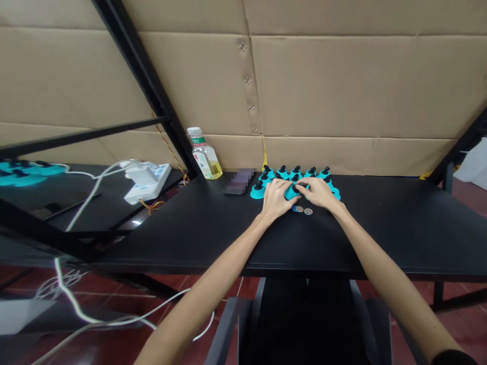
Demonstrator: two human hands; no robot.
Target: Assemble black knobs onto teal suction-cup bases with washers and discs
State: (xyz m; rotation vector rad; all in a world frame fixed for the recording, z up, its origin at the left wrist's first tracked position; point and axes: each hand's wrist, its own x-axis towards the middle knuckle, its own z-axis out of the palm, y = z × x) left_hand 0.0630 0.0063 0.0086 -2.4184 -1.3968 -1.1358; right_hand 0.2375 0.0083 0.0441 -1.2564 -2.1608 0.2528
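Between my two hands is a teal cup-shaped piece with a black knob [291,192], tilted on the near side of a cluster of similar pieces. My left hand [277,197] is curled round its teal base. The fingers of my right hand [318,191] are closed at its black knob. Several matching teal pieces [257,190] with black tops stand grouped behind and on both sides of my hands, partly covered by them. Just in front lie two coin-like discs [308,211], one with a bit of blue beside it.
A black table [182,233] carries everything. Left of the cluster lie a phone [238,183] and a clear bottle [207,157] with yellow liquid. A power strip [150,185] with white cables is farther left, past a black frame post [152,86]. A cardboard wall [323,86] rises behind.
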